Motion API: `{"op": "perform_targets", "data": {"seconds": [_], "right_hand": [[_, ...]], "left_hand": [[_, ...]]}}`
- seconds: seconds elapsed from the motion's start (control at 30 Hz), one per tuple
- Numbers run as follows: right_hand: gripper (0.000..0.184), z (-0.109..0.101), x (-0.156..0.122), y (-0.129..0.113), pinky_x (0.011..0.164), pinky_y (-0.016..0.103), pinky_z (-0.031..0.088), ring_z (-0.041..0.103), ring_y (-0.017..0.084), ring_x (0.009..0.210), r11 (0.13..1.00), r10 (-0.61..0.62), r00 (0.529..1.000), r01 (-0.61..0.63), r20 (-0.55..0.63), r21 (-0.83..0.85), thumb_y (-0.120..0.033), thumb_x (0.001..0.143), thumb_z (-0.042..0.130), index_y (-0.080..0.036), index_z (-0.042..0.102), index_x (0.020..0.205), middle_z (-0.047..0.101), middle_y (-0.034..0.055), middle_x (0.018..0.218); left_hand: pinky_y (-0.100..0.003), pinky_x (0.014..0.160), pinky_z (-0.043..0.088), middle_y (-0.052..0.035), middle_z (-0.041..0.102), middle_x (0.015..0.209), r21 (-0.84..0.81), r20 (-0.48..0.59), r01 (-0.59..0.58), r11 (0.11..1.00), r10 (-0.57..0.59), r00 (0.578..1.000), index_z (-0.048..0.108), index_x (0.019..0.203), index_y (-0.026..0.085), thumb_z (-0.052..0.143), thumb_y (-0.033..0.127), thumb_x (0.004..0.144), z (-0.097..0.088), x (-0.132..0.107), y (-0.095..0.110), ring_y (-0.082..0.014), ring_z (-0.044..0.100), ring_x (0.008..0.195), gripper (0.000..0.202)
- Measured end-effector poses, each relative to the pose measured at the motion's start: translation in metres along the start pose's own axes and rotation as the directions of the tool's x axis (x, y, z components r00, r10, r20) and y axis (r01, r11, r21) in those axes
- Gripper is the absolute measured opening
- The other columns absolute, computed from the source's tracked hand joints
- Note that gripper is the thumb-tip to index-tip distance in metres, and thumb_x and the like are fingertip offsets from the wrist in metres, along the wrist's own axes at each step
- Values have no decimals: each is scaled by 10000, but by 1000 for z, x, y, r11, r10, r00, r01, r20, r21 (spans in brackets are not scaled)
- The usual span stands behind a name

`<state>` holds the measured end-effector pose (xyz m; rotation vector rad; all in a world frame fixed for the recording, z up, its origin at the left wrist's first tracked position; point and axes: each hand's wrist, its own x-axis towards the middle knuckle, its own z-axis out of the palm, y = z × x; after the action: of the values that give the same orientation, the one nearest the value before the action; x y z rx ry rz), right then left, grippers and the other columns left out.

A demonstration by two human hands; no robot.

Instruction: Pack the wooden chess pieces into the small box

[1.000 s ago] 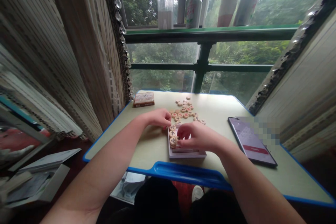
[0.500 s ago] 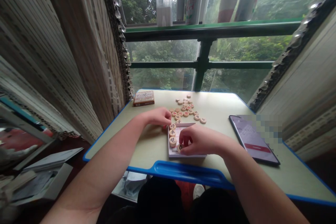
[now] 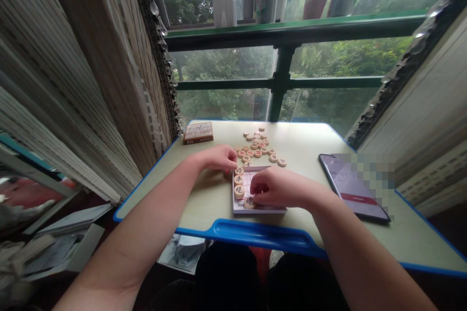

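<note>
The right hand is held narrow over a wooden xiangqi piece in a shallow tray, and the left hand is curled beside it; no grip can be told. Loose pieces are spread on a pale desk, flanked by a box and a phone, before a green-framed window.

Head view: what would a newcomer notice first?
Two bare hands dominate the middle: the left hand and right hand sit at a small pink-gridded board near the table's front edge, with wooden xiangqi pieces heaped just beyond it. Behind, a green-framed window looks onto dense trees; a phone lies to the right.
</note>
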<state>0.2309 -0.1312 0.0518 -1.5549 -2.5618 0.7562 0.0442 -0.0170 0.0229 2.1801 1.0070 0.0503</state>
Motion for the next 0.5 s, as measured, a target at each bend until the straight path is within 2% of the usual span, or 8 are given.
{"op": "perform_targets", "data": {"seconds": [0.37, 0.5], "right_hand": [[234, 5, 0, 0, 503, 179, 333, 477, 75, 546, 997, -83, 996, 83, 23, 0, -205, 670, 587, -233, 714, 865, 635, -22, 707], [221, 7, 1, -1, 489, 181, 320, 463, 72, 531, 996, -84, 996, 84, 7, -31, -184, 657, 588, -219, 700, 845, 631, -22, 702]], "left_hand": [[-208, 490, 341, 1, 614, 565, 32, -2, 5, 999, -5, 1000, 574, 637, 151, 506, 257, 620, 0, 0, 1, -113, 514, 531, 127], [-209, 511, 357, -2, 625, 583, 30, 15, -16, 999, 16, 1000, 577, 640, 150, 500, 249, 628, -2, 1, -1, -113, 524, 547, 126]]}}
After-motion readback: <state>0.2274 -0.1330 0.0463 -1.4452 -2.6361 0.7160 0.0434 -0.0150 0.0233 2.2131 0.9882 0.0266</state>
